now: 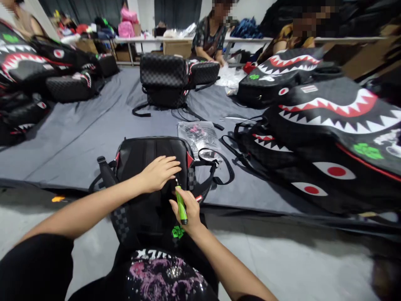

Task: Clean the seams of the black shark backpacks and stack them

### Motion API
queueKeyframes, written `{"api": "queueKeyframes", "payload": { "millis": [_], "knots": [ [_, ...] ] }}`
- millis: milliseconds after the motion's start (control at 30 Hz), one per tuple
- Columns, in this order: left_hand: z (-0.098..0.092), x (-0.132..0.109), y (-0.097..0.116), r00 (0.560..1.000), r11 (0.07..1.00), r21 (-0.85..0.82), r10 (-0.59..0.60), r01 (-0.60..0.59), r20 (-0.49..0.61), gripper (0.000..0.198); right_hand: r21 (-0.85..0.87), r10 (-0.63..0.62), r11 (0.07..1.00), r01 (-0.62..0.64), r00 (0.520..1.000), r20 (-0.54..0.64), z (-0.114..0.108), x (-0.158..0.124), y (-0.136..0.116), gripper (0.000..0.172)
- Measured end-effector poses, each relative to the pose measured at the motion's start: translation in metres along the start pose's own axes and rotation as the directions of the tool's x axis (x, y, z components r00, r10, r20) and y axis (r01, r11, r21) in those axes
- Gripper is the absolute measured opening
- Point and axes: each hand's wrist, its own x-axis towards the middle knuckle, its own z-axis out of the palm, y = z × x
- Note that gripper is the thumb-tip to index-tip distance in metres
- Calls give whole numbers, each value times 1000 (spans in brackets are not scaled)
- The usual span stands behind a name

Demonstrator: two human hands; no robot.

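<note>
A black backpack (147,217) lies in front of me over the table's near edge, its plain panel facing up and its straps out to both sides. My left hand (160,172) rests flat on that panel, fingers stretched out. In my right hand (190,209) is a bright green stick-shaped tool (181,205) with a black end and a thin metal tip; its exact kind I cannot make out. The tip points away from me, close to the left fingertips and over the backpack.
Black shark-mouth backpacks (326,142) are piled at the right, and more bags (28,71) at the left. Checkered bags (164,73) stand farther back. A clear plastic packet (200,136) lies beyond my backpack on the grey-covered table (78,138). Other people (209,33) work across it.
</note>
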Motion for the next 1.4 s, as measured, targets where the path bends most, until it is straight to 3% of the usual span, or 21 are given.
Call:
{"api": "queueKeyframes", "payload": {
  "millis": [67, 133, 233, 333, 433, 500, 567, 633, 767, 867, 967, 1133, 1200, 1400],
  "knots": [
    [9, 30, -5, 989, 991, 57, 119, -124, 89, 28, -89, -9, 996, 3, 998, -68, -4, -8, 7, 38],
    [17, 47, -6, 970, 979, 61, 182, -194, 162, 36, -127, 66, 988, -87, 984, -163, -6, -14, 10, 40],
    [27, 51, -4, 931, 961, -35, 276, -276, 239, 38, -40, 269, 956, -291, 922, -278, -3, -18, 10, 38],
    [30, 46, -4, 918, 948, -129, 314, -290, 242, 37, 51, 430, 898, -438, 845, -319, 2, -17, 9, 32],
    [18, 50, -26, 957, 980, -111, 186, -165, 223, 48, 39, 519, 847, -530, 808, -280, 0, -15, 9, 36],
    [4, 57, -46, 978, 994, -108, -6, 29, 210, 57, 78, 537, 840, -538, 799, -270, -3, -12, 8, 39],
    [-7, 60, -58, 961, 968, -143, -170, 204, 219, 57, 145, 537, 843, -518, 792, -292, -7, -9, 7, 40],
    [-8, 55, -56, 955, 956, -193, -174, 223, 241, 47, 169, 542, 840, -515, 789, -290, -8, -4, 5, 39],
    [18, 27, -24, 985, 968, -249, 42, 2, 169, 38, 82, 522, 847, -525, 795, -310, -3, 7, 0, 32],
    [37, 11, -10, 993, 971, -235, 70, -45, 97, 35, 31, 488, 856, -516, 785, -383, 5, 11, 2, 29],
    [44, 4, -11, 995, 977, -204, 81, -68, 54, 27, -6, 448, 872, -490, 801, -396, 11, 13, 6, 29],
    [50, 1, -15, 993, 990, -76, 120, -119, 16, 21, -153, 265, 930, -335, 897, -354, 13, 14, 11, 20],
    [52, 0, -14, 993, 991, -64, 118, -117, 17, 20, -195, 254, 922, -335, 902, -350, 11, 15, 11, 20],
    [53, -2, -13, 994, 988, -102, 111, -113, -22, 18, -165, 375, 883, -439, 873, -312, 10, 21, 8, 27]
  ]
}}
